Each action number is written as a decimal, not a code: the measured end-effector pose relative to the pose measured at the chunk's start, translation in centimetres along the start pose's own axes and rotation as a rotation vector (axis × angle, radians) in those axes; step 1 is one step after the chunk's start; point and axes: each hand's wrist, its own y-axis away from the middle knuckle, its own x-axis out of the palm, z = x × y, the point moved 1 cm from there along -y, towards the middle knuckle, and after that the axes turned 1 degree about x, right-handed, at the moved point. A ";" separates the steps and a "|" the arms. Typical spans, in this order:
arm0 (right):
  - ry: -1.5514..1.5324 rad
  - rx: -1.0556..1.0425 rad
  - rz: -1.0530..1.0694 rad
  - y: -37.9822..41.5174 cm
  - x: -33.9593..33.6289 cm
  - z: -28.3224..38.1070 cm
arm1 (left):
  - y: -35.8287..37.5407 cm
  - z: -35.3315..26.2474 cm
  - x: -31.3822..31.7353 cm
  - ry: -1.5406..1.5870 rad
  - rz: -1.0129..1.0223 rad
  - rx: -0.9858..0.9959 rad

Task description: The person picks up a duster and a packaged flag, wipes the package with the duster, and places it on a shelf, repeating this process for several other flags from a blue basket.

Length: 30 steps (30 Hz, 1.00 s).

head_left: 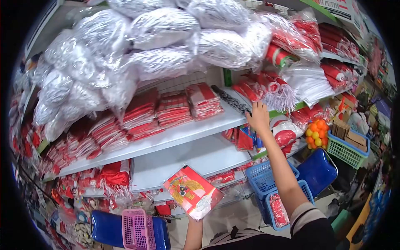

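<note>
My left hand [196, 217] grips the lower edge of a plastic-wrapped red packet [191, 192], which has a golden winged emblem on its front and a white lower corner. Most of the fingers are hidden behind it. My right hand [259, 118] reaches to the front of the white shelf [183, 130], its thumb apart from the fingers and nothing seen in its grasp. Just left of it lies a long black-and-white patterned thing [230, 100]. Red bundles [248, 88] and white tassels [280, 98] lie right beyond my fingertips.
Stacks of folded red-and-white packets [205, 101] line the shelf. Large clear bags of white material [164, 29] bulge overhead. Below stand blue baskets [266, 179], blue stools [318, 171], a pink basket [137, 229] and a green basket [348, 150]. Orange and yellow balls [317, 133] hang at right.
</note>
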 end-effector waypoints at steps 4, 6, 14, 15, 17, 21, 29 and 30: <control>0.183 0.085 0.208 -2.2 7.3 -0.9 | 0.5 -0.9 0.6 0.114 -0.004 -0.016; 0.134 0.113 0.202 -2.1 8.0 -1.4 | 0.5 -1.0 0.2 0.141 -0.020 -0.040; -0.447 0.261 0.142 9.7 -6.9 -2.4 | -0.8 0.0 3.9 0.169 0.047 -0.285; -0.603 0.175 0.222 11.9 -7.7 -3.2 | -0.7 0.3 4.9 0.171 0.083 -0.326; -0.774 -0.014 0.502 16.6 -8.2 -6.2 | -2.3 0.8 0.2 0.119 0.018 -0.361; -0.715 -0.270 1.143 18.9 -13.3 -5.0 | -2.3 2.3 2.0 0.221 0.058 -0.417; -0.750 -0.223 1.012 20.4 -14.2 -3.2 | -1.9 2.8 0.4 0.178 0.254 -0.490; -0.685 -0.262 1.018 20.2 -14.2 -3.7 | -2.0 2.6 0.5 0.179 0.253 -0.493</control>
